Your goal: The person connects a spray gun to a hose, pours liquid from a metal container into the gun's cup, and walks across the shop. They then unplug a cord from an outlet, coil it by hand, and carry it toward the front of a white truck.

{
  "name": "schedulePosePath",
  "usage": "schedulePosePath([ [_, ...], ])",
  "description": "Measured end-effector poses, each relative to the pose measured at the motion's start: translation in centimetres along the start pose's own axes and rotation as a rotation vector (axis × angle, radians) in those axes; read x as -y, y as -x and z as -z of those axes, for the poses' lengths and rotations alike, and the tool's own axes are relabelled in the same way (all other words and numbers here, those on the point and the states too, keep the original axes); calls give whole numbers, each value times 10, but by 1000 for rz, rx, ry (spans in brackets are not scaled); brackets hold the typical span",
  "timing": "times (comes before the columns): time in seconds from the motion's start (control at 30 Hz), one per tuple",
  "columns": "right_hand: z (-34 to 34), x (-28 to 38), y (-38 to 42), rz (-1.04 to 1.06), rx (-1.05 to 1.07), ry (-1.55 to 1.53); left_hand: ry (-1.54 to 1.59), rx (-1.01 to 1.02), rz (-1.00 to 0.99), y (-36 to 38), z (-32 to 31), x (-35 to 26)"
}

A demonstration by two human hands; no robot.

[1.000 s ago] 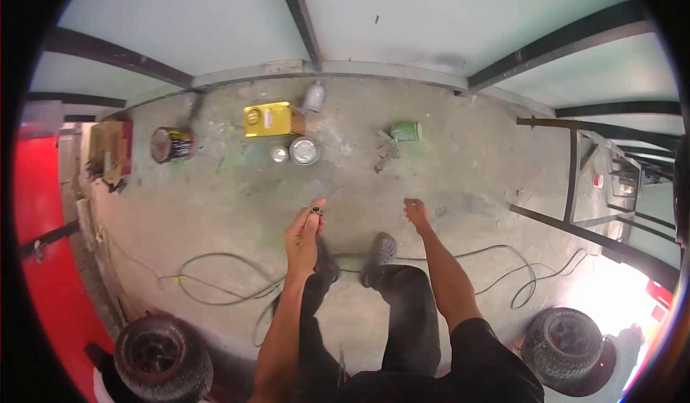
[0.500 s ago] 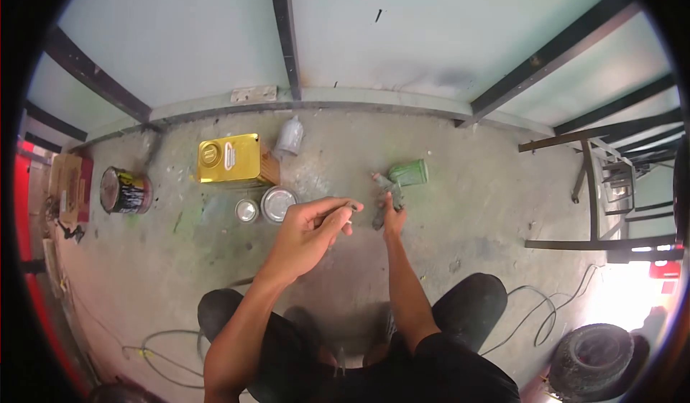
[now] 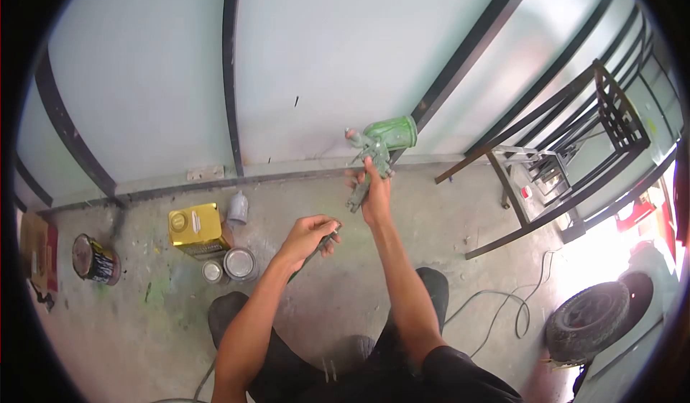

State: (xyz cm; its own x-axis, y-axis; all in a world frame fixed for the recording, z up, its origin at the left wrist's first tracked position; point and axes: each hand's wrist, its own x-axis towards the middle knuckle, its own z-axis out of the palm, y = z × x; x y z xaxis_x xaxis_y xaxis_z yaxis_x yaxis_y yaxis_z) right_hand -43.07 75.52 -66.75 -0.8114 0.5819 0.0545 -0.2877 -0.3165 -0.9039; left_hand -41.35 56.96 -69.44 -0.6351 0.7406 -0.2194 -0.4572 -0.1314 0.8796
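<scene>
My right hand (image 3: 376,196) is wrapped round the handle of a grey-green spray gun (image 3: 374,157), raised before the wall. A green cup (image 3: 395,132) is joined to the gun and tilts to the right. Lower and to the left, my left hand (image 3: 310,239) is closed on a dark hose (image 3: 309,258), whose end sits at the fingertips. Hand and gun are apart. Left of my left hand are a yellow metal can (image 3: 195,229), a grey cup (image 3: 238,207) and two round tins (image 3: 240,263) (image 3: 212,271) on the floor.
A dark paint can (image 3: 95,259) and a cardboard box (image 3: 37,253) stand at the far left. On the right are a metal frame (image 3: 528,222), a looped cable (image 3: 523,309) and a tyre (image 3: 591,320). A panelled wall (image 3: 323,58) crosses the back.
The view has tilted up and turned right. My right hand has lifted the spray gun from low over the floor to before the wall. A hose now shows at my left hand.
</scene>
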Motion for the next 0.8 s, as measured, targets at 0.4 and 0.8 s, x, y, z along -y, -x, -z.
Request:
schedulePosePath([
  [0.4,20,6,27,-99,61,56,-131,-114,14,24,-40,6],
  [0.8,21,27,33,-176,110,-83,-158,-190,19,21,-61,26],
])
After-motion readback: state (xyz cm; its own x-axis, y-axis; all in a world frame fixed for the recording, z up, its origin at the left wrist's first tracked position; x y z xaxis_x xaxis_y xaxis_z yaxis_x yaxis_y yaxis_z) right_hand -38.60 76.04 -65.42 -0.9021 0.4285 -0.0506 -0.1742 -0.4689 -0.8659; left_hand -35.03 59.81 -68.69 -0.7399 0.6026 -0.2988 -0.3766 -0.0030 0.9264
